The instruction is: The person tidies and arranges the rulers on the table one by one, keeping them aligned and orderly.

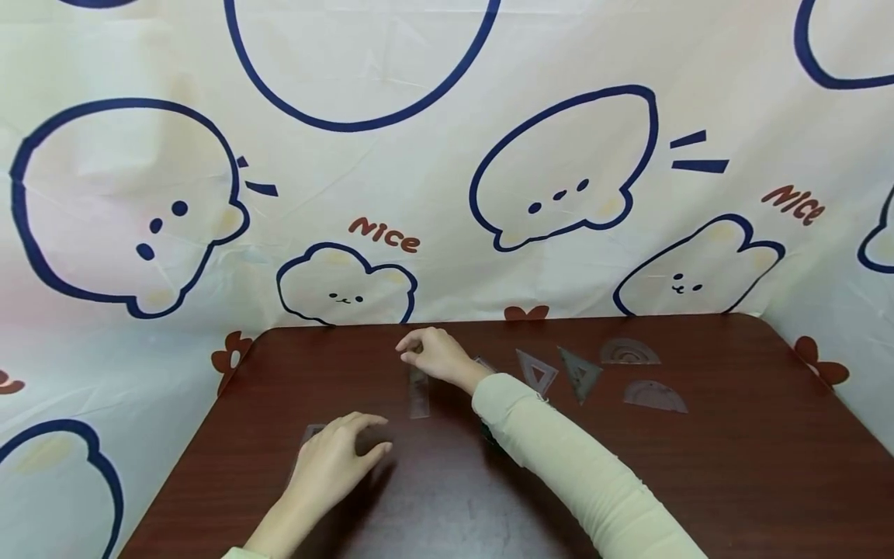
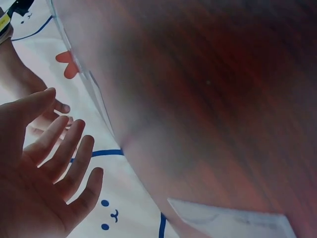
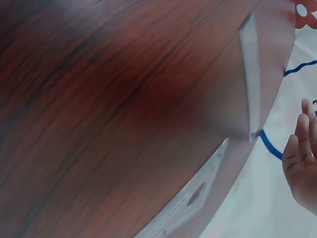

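Note:
My right hand (image 1: 436, 353) hovers over the far end of a clear straight ruler (image 1: 419, 396) with its fingers loosely bent and nothing between them. My left hand (image 1: 335, 454) is nearer the front left, thumb and fingers apart, partly covering a clear flat piece (image 1: 312, 431). In the left wrist view, the left hand (image 2: 54, 168) shows an empty palm with spread fingers. The right hand (image 3: 302, 163) appears at the right edge of its own wrist view, beyond a narrow clear strip (image 3: 251, 79) and a clear piece with an oval hole (image 3: 181, 208).
Right of the right forearm lie a clear set square (image 1: 536, 371), a greenish set square (image 1: 580, 373) and two clear protractors, one farther back (image 1: 630, 352) and one nearer (image 1: 655, 396). The sleeve (image 1: 559, 458) partly hides a dark item. A printed cloth (image 1: 447, 178) hangs behind the brown table (image 1: 740, 435).

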The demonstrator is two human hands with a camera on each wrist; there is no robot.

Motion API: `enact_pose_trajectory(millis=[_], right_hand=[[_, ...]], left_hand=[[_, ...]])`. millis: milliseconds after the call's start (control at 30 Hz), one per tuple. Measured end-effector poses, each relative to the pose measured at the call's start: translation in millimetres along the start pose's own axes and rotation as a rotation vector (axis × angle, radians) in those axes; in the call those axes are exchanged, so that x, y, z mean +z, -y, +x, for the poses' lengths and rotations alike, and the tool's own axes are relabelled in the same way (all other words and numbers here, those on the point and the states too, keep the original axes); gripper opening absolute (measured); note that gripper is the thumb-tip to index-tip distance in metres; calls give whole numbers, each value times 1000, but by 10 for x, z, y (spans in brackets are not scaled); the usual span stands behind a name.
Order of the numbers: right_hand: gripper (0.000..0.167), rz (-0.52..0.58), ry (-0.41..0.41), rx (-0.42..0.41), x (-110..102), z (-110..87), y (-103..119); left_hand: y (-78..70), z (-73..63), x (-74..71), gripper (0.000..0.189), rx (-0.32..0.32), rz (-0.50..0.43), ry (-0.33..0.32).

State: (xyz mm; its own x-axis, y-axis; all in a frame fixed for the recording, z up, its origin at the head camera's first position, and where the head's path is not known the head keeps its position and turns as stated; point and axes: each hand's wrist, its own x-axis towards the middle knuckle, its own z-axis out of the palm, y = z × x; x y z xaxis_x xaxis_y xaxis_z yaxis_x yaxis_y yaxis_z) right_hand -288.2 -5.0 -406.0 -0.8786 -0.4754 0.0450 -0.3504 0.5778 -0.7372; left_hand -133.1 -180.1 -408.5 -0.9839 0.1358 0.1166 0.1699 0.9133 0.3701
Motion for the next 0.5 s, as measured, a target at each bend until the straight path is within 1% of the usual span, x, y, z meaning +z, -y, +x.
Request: enact_pose_trajectory(millis=[133,333,500], right_hand=[[22,-1,-5,-3,-22,-17,-97],[20,13,-14,-6,-51,-13,-185],[19,6,-33,4,-77,1,-252]], left_hand=[[-44,65,49,30,3,-22,13],[-73,152,79,32,-19,-49,19],[-98,230,124,37,-25,-59,53]])
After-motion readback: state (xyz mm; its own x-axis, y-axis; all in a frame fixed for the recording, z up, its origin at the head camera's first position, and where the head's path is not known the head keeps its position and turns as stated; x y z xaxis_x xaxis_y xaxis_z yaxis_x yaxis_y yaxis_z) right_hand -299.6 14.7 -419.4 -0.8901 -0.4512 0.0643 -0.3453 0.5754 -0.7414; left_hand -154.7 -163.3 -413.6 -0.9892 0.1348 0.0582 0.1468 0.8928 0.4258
